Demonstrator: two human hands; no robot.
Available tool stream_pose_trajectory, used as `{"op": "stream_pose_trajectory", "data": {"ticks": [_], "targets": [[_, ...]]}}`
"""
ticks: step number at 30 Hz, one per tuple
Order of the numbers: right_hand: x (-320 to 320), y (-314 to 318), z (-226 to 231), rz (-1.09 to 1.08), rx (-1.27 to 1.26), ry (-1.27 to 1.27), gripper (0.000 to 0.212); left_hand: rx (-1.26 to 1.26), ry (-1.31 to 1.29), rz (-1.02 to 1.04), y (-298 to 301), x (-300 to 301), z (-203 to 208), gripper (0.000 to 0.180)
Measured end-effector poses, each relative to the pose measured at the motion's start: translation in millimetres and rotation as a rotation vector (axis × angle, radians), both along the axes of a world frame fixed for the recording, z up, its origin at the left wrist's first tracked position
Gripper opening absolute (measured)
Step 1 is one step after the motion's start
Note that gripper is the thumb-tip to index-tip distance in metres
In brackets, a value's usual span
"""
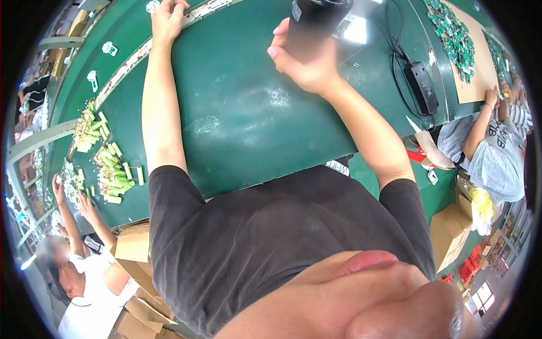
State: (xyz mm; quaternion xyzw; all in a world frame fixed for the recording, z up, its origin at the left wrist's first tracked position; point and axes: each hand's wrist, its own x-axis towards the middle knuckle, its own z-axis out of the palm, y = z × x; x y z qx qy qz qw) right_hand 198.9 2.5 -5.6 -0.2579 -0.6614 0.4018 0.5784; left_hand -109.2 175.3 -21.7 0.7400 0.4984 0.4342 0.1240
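Observation:
My right hand (305, 63) is closed around a black cylindrical device (317, 20) at the far side of the green table (237, 113). The top of the device is cut off by the frame edge. My left hand (167, 20) reaches further left, its bent fingers resting on a worn white strip (127, 68) that runs along the table. Whether it holds anything is hidden. Both bare forearms stretch out from my dark shirt across the green surface.
A black power adapter (422, 87) with its cable lies to the right. Green circuit boards (456, 37) cover a brown sheet beyond. Piles of green cylinders (108, 165) sit at left. Other people work at right (491, 152) and lower left (84, 277). Cardboard boxes (132, 244) stand below.

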Motion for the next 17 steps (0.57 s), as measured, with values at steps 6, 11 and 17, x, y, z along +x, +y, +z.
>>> {"op": "stream_pose_trajectory", "data": {"ticks": [6, 11, 17], "targets": [[0.0, 1.1, 1.4, -0.002, 0.01, -0.028, 0.028, -0.042, 0.005, -0.013, -0.3, -6.3, -3.9, 0.028], [0.0, -1.2, -0.7, -0.01, 0.016, -0.012, 0.028, -0.07, -0.028, -0.068, -1.3, -0.9, -4.0, 0.028], [-0.1, -3.0, 3.4, 0.016, -0.111, 0.042, 0.023, -0.072, -0.026, -0.107, 1.1, -7.7, 0.5, 0.032]]}}
